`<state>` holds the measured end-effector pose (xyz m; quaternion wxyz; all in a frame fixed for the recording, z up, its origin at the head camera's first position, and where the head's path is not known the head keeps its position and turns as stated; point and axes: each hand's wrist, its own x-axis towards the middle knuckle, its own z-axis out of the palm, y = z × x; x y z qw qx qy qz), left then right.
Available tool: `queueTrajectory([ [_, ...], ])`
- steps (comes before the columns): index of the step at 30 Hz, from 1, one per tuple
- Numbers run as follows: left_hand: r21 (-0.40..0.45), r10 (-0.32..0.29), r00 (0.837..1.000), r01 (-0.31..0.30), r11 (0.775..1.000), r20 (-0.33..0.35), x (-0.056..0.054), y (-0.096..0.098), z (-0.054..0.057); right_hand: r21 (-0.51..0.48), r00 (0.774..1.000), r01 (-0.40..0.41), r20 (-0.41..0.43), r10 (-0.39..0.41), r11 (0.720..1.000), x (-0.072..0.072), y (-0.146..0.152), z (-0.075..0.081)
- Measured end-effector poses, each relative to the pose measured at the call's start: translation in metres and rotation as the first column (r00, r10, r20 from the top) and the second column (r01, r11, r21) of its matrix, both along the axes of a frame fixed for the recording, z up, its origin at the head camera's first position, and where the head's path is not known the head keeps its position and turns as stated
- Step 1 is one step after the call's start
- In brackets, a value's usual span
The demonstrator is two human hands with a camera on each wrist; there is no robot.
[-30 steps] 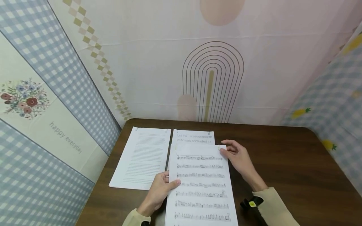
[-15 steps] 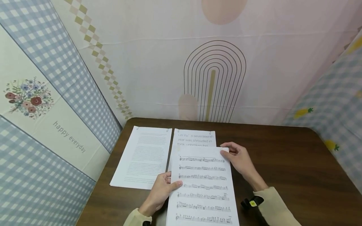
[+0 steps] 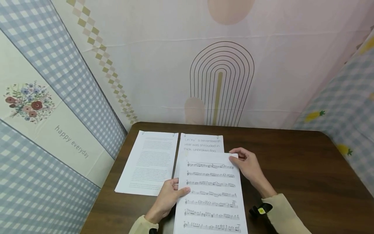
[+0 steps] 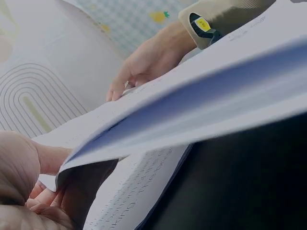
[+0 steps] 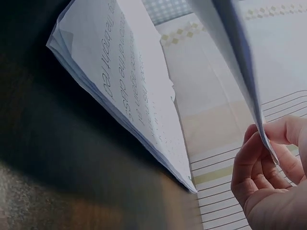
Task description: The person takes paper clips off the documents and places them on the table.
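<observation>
Several sheets of sheet music are held up together, staves facing me, above the table. My left hand grips their left edge, thumb on the front and fingers behind. At the upper right corner my right hand pinches the sheets between thumb and fingers, as the right wrist view also shows. Behind and below them lies a stack of large-print text pages with paper clips at its top corners; its lower part is hidden in the head view. The left wrist view shows the held sheets bowed, with a gap between layers.
Left of the large-print stack, a clipped stack of small-print pages lies flat on the dark wooden table. A printed cloth hangs behind the table, with checked cloth at the left side.
The held sheet music has shifted slightly right and down along with both hands, showing more of the large-print page behind. Both hands keep their grip.
</observation>
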<state>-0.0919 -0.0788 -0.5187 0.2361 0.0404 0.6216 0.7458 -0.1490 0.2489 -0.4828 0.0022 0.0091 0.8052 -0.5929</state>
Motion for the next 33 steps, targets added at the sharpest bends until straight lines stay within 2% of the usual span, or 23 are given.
queueTrajectory([
  [9,-0.040,0.020,1.000,-0.021,0.999,-0.014,0.000,0.010,-0.004,-0.006,0.999,0.032,0.019,-0.032,0.999,0.002,0.008,-0.006],
  [18,-0.059,0.005,1.000,-0.006,0.998,-0.018,0.000,0.018,-0.006,-0.001,0.997,0.073,0.038,-0.072,0.997,0.009,0.014,-0.008],
  [23,-0.072,0.002,1.000,-0.003,0.997,-0.006,-0.001,0.018,-0.007,0.009,0.995,0.098,0.028,-0.099,0.995,0.007,0.016,-0.011],
  [29,-0.078,0.001,1.000,-0.001,0.997,0.005,0.000,0.019,-0.007,0.067,0.987,0.158,-0.003,-0.158,0.985,0.004,0.024,-0.013],
  [33,-0.074,-0.009,1.000,0.009,0.997,0.002,0.001,0.018,-0.008,0.038,0.981,0.191,0.003,-0.192,0.981,0.002,0.033,-0.014],
])
